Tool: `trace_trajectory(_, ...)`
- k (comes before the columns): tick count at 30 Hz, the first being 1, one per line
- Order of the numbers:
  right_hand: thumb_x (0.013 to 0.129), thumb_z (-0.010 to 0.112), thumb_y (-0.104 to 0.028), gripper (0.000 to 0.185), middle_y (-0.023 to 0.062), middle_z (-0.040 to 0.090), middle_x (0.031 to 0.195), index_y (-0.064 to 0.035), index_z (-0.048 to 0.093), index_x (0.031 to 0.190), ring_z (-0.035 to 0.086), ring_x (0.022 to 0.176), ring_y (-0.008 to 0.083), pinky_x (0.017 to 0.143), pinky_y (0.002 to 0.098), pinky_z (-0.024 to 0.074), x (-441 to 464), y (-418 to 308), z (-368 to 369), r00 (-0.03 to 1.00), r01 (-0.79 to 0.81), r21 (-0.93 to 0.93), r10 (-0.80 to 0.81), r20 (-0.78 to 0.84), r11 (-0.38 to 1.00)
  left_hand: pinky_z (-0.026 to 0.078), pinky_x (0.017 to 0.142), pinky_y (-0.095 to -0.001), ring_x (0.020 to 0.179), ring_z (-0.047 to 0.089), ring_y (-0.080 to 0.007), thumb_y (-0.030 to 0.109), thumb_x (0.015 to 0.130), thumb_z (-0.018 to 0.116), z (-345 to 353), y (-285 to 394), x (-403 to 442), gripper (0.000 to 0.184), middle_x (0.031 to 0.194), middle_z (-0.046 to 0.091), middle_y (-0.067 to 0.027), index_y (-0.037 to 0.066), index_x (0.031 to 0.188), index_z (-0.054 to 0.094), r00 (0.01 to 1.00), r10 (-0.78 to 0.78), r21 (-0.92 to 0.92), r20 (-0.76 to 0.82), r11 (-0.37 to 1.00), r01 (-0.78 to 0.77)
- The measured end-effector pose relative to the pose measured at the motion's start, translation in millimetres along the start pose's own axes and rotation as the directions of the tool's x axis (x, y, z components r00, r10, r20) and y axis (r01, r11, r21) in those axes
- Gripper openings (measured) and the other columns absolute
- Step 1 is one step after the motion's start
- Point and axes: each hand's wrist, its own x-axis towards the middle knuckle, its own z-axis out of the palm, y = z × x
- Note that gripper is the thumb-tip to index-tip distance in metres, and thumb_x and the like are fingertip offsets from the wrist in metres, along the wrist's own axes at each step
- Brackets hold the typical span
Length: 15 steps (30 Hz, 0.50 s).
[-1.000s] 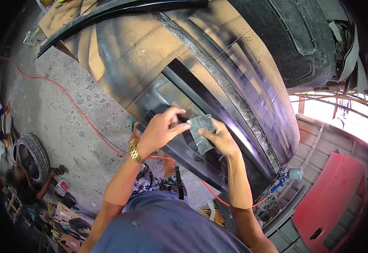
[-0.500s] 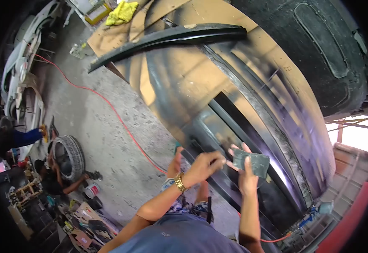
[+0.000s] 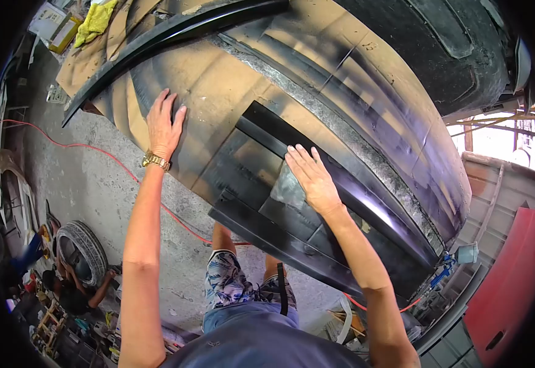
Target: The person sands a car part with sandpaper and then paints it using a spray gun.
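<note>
My left hand [image 3: 164, 126], with a gold watch [image 3: 156, 161] at its wrist, lies with fingers spread on the paint-stained cardboard [image 3: 203, 92]. Farther right, my right hand [image 3: 313, 181] is stretched flat over a grey-green sheet [image 3: 288, 187], which shows to the left of its fingers. That hand lies beside a glossy black panel [image 3: 335, 172] on the board. A second black strip [image 3: 280, 236] runs along the edge nearest my body. Beyond my left hand lies a long curved black piece [image 3: 175, 40].
A red hose [image 3: 114, 158] crosses the floor. At the board's right end hangs a spray gun [image 3: 444, 270]. A red panel [image 3: 506, 282] stands at the right. A co-worker [image 3: 74, 297] crouches by a tyre [image 3: 82, 253] at the left. A yellow cloth [image 3: 96, 23] lies at the top left.
My hands have moved apart: the left reached forward onto the cardboard. My right hand has lowered the grey-green sheet from mid-air to beside the black panel, its fingers now flat over it.
</note>
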Motion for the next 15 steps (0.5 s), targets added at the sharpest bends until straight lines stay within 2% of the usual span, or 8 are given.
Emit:
trace_trajectory(3, 0.082, 0.046, -0.006, 0.059, 0.0098, 0.036, 0.15, -0.0024, 0.041, 0.141, 0.029, 0.142, 0.0275, 0.117, 0.0465, 0.0213, -42, 21, -3, 0.974, 0.103, -0.253, -0.046, 0.222, 0.962, 0.035, 0.103, -0.0436, 0.126, 0.044, -0.0322, 0.036, 0.09, 0.059, -2, 4, 2, 0.047, 0.139, 0.046, -0.0121, 0.007, 0.127, 0.052, 1.0, -0.001, 0.018, -0.001, 1.0, 0.001)
trace_trajectory(6, 0.082, 0.047, -0.006, 0.06, 0.0098, 0.035, 0.15, -0.0016, 0.04, 0.141, 0.028, 0.142, 0.0276, 0.117, 0.0458, 0.0205, -42, 18, -2, 0.962, 0.089, -0.242, -0.021, 0.272, 0.966, 0.035, 0.103, -0.0436, 0.125, 0.045, -0.0322, 0.039, 0.089, 0.06, -2, 7, 1, 0.049, 0.138, 0.046, -0.0121, 0.007, 0.126, 0.052, 1.0, -0.012, 0.043, -0.003, 0.999, 0.013)
trace_trajectory(8, 0.082, 0.047, -0.006, 0.06, 0.0101, 0.035, 0.151, -0.0013, 0.039, 0.141, 0.028, 0.142, 0.0281, 0.117, 0.0448, 0.0201, -15, 11, -2, 0.981, 0.109, -0.115, -0.088, 0.174, 0.987, 0.035, 0.103, -0.0436, 0.125, 0.045, -0.0322, 0.039, 0.089, 0.06, -3, 10, 4, 0.05, 0.138, 0.046, -0.012, 0.007, 0.126, 0.052, 1.0, -0.012, 0.062, -0.014, 0.998, 0.012)
trace_trajectory(11, 0.082, 0.046, -0.006, 0.06, 0.0105, 0.035, 0.151, -0.0011, 0.039, 0.141, 0.028, 0.142, 0.029, 0.117, 0.0446, 0.0202, -7, 14, -5, 0.969, 0.155, -0.147, -0.122, 0.213, 0.977, 0.035, 0.102, -0.0437, 0.125, 0.045, -0.0323, 0.04, 0.088, 0.061, -3, 8, 2, 0.051, 0.138, 0.046, -0.0119, 0.007, 0.126, 0.052, 1.0, -0.019, 0.061, -0.002, 0.998, 0.02)
trace_trajectory(12, 0.082, 0.044, -0.006, 0.059, 0.0109, 0.035, 0.15, -0.0009, 0.039, 0.141, 0.028, 0.142, 0.0296, 0.117, 0.045, 0.0201, -15, 18, -10, 0.952, 0.165, -0.208, -0.1, 0.289, 0.964, 0.036, 0.102, -0.0436, 0.125, 0.045, -0.0322, 0.04, 0.087, 0.061, -3, 8, 2, 0.051, 0.139, 0.046, -0.0119, 0.007, 0.126, 0.052, 1.0, -0.013, 0.056, -0.006, 0.998, 0.013)
trace_trajectory(15, 0.08, 0.046, -0.003, 0.062, 0.0116, 0.033, 0.151, -0.001, 0.038, 0.142, 0.026, 0.142, 0.0296, 0.118, 0.045, 0.0197, -31, 32, -3, 0.956, 0.171, -0.159, -0.125, 0.265, 0.972, 0.036, 0.102, -0.0436, 0.125, 0.045, -0.0321, 0.04, 0.086, 0.062, -4, 7, 4, 0.052, 0.139, 0.046, -0.012, 0.007, 0.125, 0.052, 1.0, -0.007, 0.061, -0.013, 0.998, 0.008)
